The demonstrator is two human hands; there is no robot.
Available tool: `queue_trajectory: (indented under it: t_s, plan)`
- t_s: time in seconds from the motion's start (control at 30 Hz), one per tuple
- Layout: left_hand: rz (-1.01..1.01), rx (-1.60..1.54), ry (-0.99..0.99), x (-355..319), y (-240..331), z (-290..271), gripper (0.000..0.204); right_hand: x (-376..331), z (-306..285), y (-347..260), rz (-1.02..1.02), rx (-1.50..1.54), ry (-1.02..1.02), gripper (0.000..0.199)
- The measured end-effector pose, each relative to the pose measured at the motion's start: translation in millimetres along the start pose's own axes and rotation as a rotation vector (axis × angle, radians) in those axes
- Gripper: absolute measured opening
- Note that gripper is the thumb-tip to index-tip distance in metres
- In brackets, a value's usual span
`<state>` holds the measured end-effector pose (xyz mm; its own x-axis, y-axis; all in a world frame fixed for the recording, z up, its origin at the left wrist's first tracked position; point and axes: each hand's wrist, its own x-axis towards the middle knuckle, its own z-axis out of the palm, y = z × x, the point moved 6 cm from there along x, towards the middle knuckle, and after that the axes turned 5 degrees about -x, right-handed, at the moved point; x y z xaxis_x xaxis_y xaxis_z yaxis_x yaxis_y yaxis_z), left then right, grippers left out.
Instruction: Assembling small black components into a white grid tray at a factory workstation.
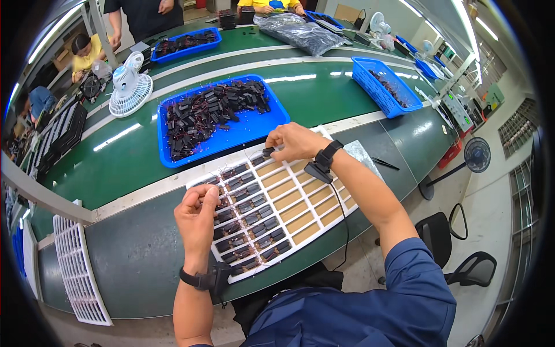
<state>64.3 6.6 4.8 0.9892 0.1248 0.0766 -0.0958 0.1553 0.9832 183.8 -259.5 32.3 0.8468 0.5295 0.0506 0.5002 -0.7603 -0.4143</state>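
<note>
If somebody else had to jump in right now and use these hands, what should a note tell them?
Left hand: fingers pinched over the left end of the white grid tray; whether it grips a part, I cannot tell.
Right hand: pinching a small black part at the tray's far edge.
Supply: loose black parts with thin wires lie in the blue tray just beyond.
Done: the left columns of the grid hold black parts.
Left: the right columns are empty, showing tan bottoms.
</note>
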Motion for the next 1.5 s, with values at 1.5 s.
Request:
queue_trajectory:
  t_s: [1.5]
  plan:
    - [0.073, 0.083, 0.048, 8, 4, -15, 0.017, 120, 3, 14, 0.029, -0.148, 0.126, 0.020]
